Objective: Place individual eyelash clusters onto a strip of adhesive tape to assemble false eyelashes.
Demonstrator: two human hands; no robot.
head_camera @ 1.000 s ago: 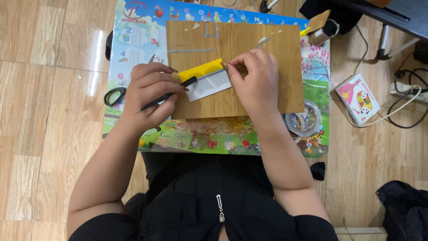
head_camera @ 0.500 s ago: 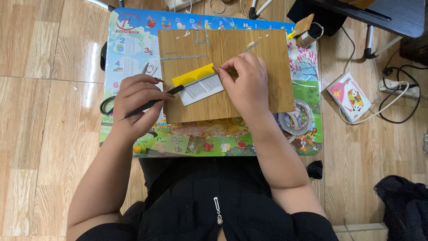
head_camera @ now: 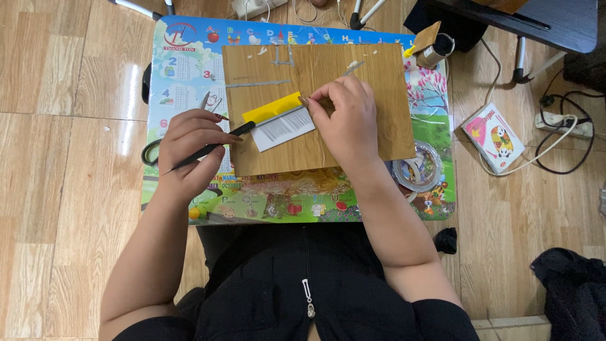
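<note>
1. A low children's table (head_camera: 189,76) with a bright printed top carries a brown wooden board (head_camera: 379,95), which covers most of the table's middle and far part.
2. The right hand (head_camera: 347,117) rests on the board near its centre, fingers bent and pinching the right end of a yellow strip (head_camera: 271,108) and the white barcoded card (head_camera: 284,128) lying against it.
3. The left hand (head_camera: 189,151) sits off the board's left edge, over the table's left side, clenched around a thin black tool (head_camera: 211,148), probably a craft knife or pen.
4. The strip's long axis runs from the board's left edge up toward the right hand; the tool's black end touches the strip's near-left corner, so the left hand is the nearer to that end.
5. A tape roll (head_camera: 416,167) lies by the board's near-right corner.
</note>
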